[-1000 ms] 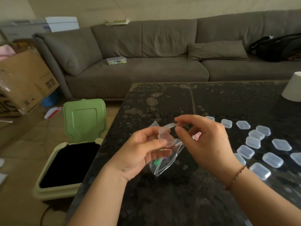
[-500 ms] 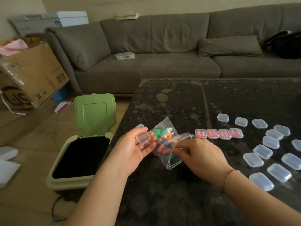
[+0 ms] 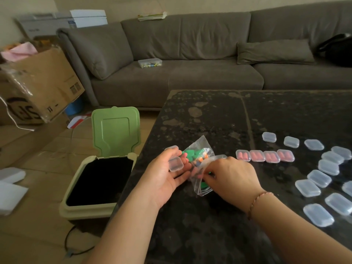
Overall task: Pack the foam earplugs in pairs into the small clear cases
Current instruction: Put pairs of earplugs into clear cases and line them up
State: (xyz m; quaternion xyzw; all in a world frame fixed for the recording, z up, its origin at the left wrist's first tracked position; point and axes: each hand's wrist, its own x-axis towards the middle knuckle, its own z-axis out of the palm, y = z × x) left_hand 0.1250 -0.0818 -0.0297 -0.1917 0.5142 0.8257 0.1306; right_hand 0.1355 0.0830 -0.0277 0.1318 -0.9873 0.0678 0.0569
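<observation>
Your left hand (image 3: 167, 174) is palm-up over the near-left part of the dark speckled stone desk (image 3: 219, 115), fingers curled around a small clear plastic case with its lid flipped open (image 3: 175, 162). The case looks empty from here.

Your right hand (image 3: 231, 176) is right beside it, fingers bent down and pinching into the mouth of a crinkly clear plastic bag (image 3: 201, 180) that lies on the desk between your two hands. Inside the bag you can see a mix of green, orange and pink foam earplugs (image 3: 192, 155), though the plastic is too crumpled to count them.

Just to the right of the bag there's a neat row of four small closed clear cases with pink earplugs inside (image 3: 264, 155), sitting side by side and touching. Past those, further right, a loose scatter of closed empty clear cases (image 3: 320, 178) runs toward the desk's right edge.

Off the left edge of the desk, on the wooden floor, sits a cream bin with its green lid standing open (image 3: 114, 134). Behind the desk is a grey-brown fabric sofa (image 3: 190, 54) with a small clear box of colourful bits (image 3: 150, 63) on the seat.
</observation>
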